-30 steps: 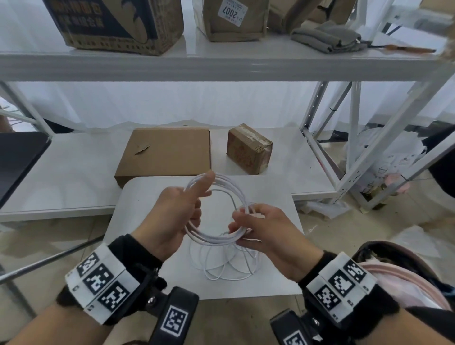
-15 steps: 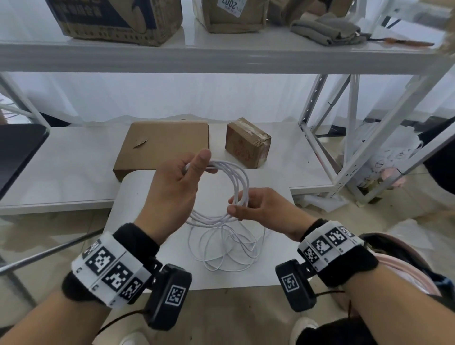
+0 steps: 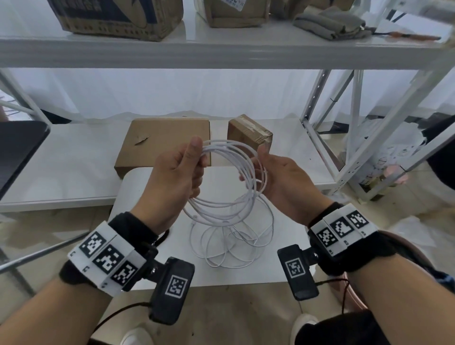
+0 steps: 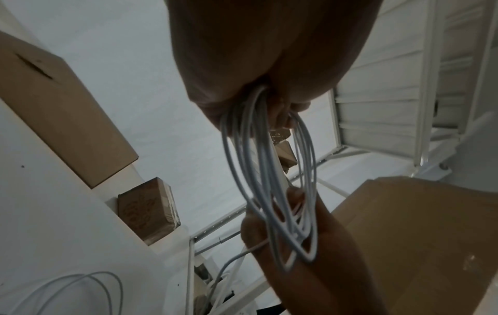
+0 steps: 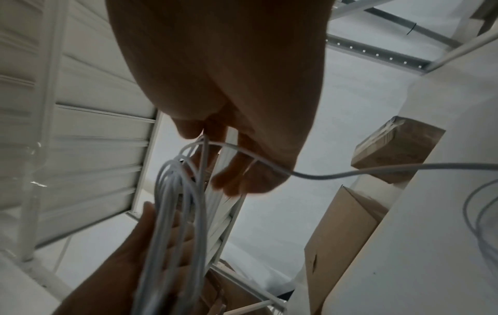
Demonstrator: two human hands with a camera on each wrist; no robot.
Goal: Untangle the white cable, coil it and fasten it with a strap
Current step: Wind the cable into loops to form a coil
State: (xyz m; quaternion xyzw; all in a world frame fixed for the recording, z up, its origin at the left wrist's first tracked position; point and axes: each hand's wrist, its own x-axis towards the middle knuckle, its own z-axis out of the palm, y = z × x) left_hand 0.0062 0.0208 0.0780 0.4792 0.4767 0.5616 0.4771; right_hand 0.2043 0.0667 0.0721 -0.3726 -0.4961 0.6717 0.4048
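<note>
Raised since the earlier frame, our left hand (image 3: 177, 172) and right hand (image 3: 283, 179) pinch the white cable (image 3: 231, 182) coil, keeping loops gathered while slack hangs.

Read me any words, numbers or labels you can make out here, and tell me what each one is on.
No text here can be read with confidence.
Large cardboard box on the top shelf: dark print, cut off and blurred, unreadable.
White label on the next box: cropped by the frame edge, unreadable.
Small taped box: faint print, too blurred to read.
Wristband markers: black-and-white square codes, not words or numbers.
</note>
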